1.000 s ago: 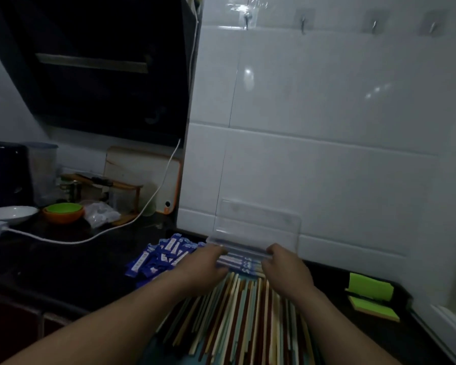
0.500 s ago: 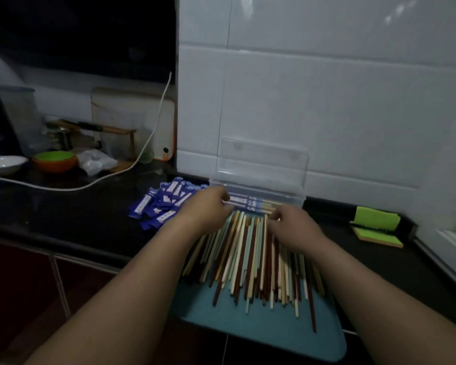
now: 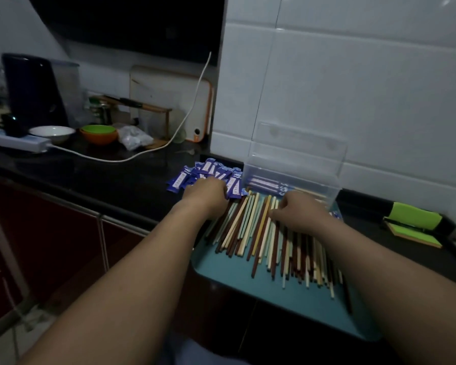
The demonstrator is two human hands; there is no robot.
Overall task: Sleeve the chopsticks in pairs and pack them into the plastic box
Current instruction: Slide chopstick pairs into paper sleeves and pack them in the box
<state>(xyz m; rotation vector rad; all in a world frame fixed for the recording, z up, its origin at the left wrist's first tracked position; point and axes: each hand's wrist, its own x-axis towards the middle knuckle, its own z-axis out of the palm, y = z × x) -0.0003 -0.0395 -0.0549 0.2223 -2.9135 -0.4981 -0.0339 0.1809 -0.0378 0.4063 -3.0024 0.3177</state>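
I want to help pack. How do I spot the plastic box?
Look along the white tiled wall above the black counter. At its foot, behind the teal tray of loose chopsticks, stands the plastic box. Unlike the blue sleeves beside it, it is see-through, lid standing open.

brown, cream and pale green chopsticks [image 3: 263, 233], teal tray [image 3: 287, 301], blue-and-white sleeves [image 3: 208, 172], clear plastic box [image 3: 295, 164], black counter [image 3: 116, 175]
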